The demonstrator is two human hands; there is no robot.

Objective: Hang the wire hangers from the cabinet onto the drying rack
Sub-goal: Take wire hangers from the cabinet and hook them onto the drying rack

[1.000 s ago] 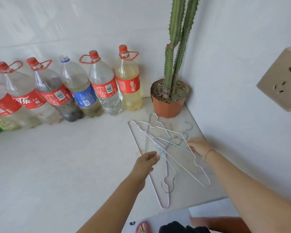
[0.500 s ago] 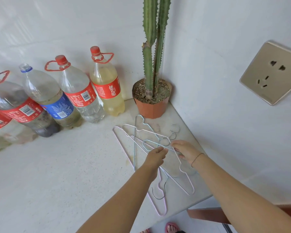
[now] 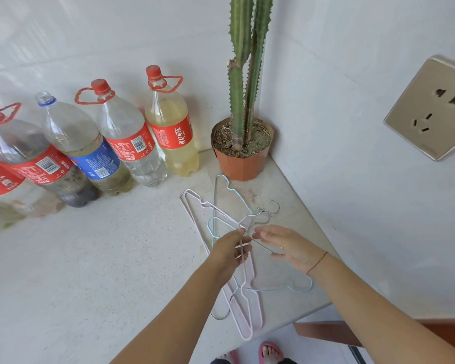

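Several thin wire hangers, pink and pale blue, lie tangled on the white cabinet top (image 3: 90,271) near its right corner. My left hand (image 3: 231,249) pinches the neck of a pink hanger (image 3: 247,306) and lifts that end slightly. My right hand (image 3: 286,246) hovers with spread fingers just over a pale blue hanger (image 3: 281,287), touching or nearly touching its wire. Another blue hanger (image 3: 218,190) reaches toward the plant pot. No drying rack is in view.
A tall cactus in an orange pot (image 3: 243,161) stands in the corner behind the hangers. Several large plastic bottles (image 3: 132,143) line the back wall. A wall socket (image 3: 431,109) sits on the right wall. The cabinet edge (image 3: 300,313) and my sandalled feet (image 3: 269,350) are below.
The view came closer. My left hand closed on the pink hanger's neck and raised it a little; my right hand let go of the wires and opened beside it.
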